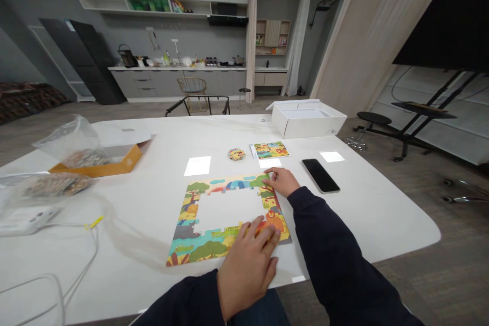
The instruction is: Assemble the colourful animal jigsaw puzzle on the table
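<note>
**Jigsaw Border Lies Under Two Hands on a White Table**

From my remote seat, I see the head camera look down on a white table (133, 204). At the left, a white plastic device (28, 220) sits near a clear bag of pieces (57, 184). Behind it, another clear bag (82, 145) rests on an open orange box (132, 159). A pale cable (91, 257) with a yellow tie (97, 222) trails over the tabletop.

Centre, the animal jigsaw (208, 249) lies flat, its border framing a bare middle. My left hand (250, 262) lies palm down over its lower right part by the lion, fingers slightly apart and bent. Beyond the jigsaw are a small round heap of pieces (236, 154) and a picture card (272, 150) with a similar animal scene.

At the jigsaw's upper right corner, my right hand (281, 182) touches down with thumb and forefinger; I cannot tell whether they pinch it. Farther right, a black phone (321, 175) lies face up, and a white box (311, 121) stands behind it with its lid raised.
</note>
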{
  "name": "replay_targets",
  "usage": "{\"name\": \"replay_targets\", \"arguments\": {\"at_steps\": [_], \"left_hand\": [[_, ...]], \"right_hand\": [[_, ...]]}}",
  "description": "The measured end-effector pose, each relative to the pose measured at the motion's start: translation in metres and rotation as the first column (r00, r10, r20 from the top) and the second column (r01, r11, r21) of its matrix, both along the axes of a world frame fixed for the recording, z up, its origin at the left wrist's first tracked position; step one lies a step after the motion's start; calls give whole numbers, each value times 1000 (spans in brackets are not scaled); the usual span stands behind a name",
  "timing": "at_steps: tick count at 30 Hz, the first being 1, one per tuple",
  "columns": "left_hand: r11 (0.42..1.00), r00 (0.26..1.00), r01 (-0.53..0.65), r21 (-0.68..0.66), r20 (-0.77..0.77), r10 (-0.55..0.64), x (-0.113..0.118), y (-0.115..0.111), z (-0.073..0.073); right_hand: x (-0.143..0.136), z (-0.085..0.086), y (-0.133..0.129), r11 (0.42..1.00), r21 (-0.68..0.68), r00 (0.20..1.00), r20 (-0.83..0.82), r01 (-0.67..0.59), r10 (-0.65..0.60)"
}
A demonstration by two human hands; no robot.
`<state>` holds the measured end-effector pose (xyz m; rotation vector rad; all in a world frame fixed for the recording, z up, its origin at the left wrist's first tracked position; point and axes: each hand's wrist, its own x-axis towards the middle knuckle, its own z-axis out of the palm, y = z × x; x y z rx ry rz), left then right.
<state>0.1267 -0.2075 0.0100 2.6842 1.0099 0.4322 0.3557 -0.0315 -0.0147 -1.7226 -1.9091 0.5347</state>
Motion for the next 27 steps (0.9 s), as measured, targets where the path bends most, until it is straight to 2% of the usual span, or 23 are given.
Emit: {"name": "replay_targets", "arguments": {"at_steps": [6,11,15,21,27], "left_hand": [[999,999,-37,5,2,37,-1,-3,-2],[1000,999,-21,-3,29,21,-1,-5,1],[1000,996,3,3,86,-3,-12,-5,-2],[997,980,-66,-35,185,72,-24,-4,-6],[999,983,-28,-17,183,31,-20,-6,-3]], "right_hand": [[0,-1,0,1000,24,1000,10,1,-1],[0,0,-1,1000,26,1000,19,-7,6],[0,0,-1,1000,26,1000,22,-7,6],[-1,-1,-3,999,31,999,28,-29,28],[-5,-3,-4,998,61,993,112,-28,21]]}}
